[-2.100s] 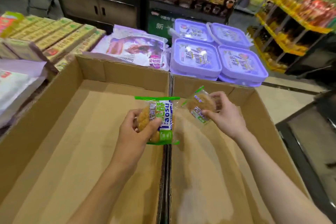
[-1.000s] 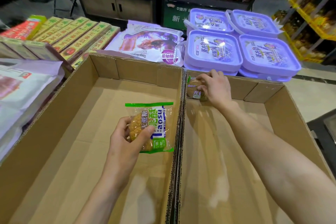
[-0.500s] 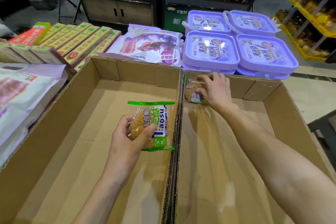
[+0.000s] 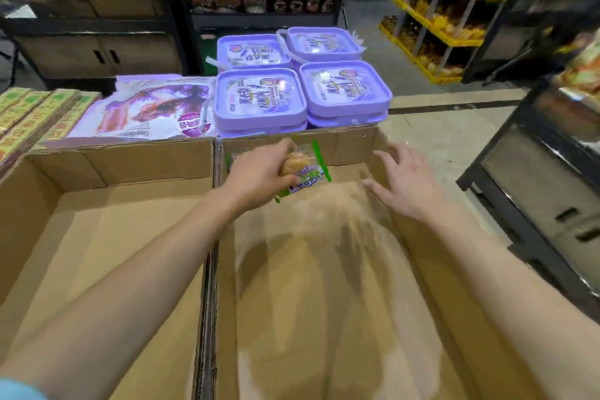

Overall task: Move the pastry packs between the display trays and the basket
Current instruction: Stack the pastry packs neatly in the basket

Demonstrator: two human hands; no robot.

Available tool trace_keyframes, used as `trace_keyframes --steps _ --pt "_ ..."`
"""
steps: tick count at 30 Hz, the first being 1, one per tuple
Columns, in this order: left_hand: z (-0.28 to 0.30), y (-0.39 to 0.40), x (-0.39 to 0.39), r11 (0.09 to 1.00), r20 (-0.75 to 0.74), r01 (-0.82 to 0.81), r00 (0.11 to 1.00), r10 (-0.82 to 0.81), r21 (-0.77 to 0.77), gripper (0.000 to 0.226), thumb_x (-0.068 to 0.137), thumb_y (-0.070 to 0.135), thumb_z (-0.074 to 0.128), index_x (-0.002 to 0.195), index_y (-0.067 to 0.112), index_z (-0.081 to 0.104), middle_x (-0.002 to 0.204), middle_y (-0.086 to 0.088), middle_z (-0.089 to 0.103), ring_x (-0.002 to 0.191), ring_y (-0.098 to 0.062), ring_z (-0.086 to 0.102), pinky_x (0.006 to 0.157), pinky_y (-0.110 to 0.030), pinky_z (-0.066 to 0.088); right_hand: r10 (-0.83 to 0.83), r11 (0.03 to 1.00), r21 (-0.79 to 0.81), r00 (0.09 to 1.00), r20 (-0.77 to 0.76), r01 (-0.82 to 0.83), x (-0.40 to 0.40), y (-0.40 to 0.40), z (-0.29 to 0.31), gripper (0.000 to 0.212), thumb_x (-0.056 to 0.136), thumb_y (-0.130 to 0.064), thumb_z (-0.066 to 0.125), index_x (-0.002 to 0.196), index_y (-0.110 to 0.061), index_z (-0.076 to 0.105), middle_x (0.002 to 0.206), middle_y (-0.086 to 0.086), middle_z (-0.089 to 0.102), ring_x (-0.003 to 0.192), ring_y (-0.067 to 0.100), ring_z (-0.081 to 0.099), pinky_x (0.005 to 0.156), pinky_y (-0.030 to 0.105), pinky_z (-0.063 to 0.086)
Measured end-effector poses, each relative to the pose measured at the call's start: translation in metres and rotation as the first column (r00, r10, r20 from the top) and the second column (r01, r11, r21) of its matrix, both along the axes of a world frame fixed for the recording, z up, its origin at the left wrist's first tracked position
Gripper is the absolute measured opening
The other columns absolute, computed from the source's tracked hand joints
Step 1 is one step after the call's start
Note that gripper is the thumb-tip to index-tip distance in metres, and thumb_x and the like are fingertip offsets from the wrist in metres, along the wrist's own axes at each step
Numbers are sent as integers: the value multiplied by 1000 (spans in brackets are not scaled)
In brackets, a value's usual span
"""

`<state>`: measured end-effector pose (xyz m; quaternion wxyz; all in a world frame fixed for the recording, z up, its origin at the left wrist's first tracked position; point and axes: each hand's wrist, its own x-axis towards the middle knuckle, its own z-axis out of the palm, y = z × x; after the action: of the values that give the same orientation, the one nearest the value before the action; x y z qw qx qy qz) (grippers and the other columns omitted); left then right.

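Pastry pack point(image 4: 303, 169) sits clamped in left grip point(image 4: 259, 177); right hand point(image 4: 404, 183) spread apart.

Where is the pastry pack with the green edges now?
The left hand grips the pastry pack over the far end of the right cardboard tray, before the purple tubs.

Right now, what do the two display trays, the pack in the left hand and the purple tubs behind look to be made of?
Display trays: brown corrugated cardboard, matte; fluting shows along the wall edges between them. Pastry pack held by the left hand: thin clear plastic film, glossy, green printed edges. Purple tubs: seemingly moulded plastic, smooth, with glare on the lids.
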<state>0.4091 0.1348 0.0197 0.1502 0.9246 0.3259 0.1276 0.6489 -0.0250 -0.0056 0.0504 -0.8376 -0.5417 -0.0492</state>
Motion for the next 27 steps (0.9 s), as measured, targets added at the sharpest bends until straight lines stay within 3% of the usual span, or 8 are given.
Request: trace_keyframes --steps 6,12,16,19,22,24,27 --pt "-33 30 72 972 -238 206 956 -174 114 47 89 37 72 123 17 47 102 -1 65 101 -29 61 66 -36 38 -47 992 -120 996 -70 38 11 -7 -10 77 92 -60 55 153 -16 35 159 19 26 146 36 26 121 43 23" --pt "-54 50 88 926 -344 265 924 -164 268 58 90 29 70 139 18 41 116 -9 58 109 -33 56 87 -41 44 -31 990 -142 997 -64 21 11 -5 -16 78 94 -59 54 155 -16 31 163 23 16 150 38 20 123 44 18" --pt "-75 48 84 851 -277 205 958 -74 483 65 79 19 75 138 16 48 124 -8 59 113 -32 55 95 -42 40 -19 991 -131 999 -48 13 11 -4 -17 76 92 -62 53 152 -18 35 162 24 20 149 39 22 122 45 22" --pt "-95 34 86 859 -212 161 975 -63 486 72 70 24 82 135 13 54 127 -13 61 112 -34 57 91 -44 44 -16 992 -129 1000 -15 14 7 -3 -18 74 92 -60 55 150 -18 39 160 27 24 148 39 24 121 44 23" --pt "-102 26 88 895 -168 125 984 -57 428 70 81 27 66 146 9 46 144 -19 50 132 -38 47 109 -50 37 -19 991 -131 999 -29 15 8 -4 -17 72 91 -57 57 149 -17 41 160 27 24 148 40 24 121 45 24" --pt "-102 22 89 916 -215 115 976 -32 384 77 86 33 65 153 10 34 152 -19 42 140 -37 39 117 -51 29 -16 991 -132 999 -47 10 11 -5 -16 70 92 -56 57 149 -17 42 160 26 23 149 39 23 121 43 24" --pt "-103 22 92 929 -249 105 968 -14 355 85 88 45 67 155 9 29 152 -18 42 139 -36 40 117 -48 29 -15 992 -123 998 -66 7 11 -6 -14 67 94 -55 55 149 -18 42 160 26 23 149 38 22 120 42 24"
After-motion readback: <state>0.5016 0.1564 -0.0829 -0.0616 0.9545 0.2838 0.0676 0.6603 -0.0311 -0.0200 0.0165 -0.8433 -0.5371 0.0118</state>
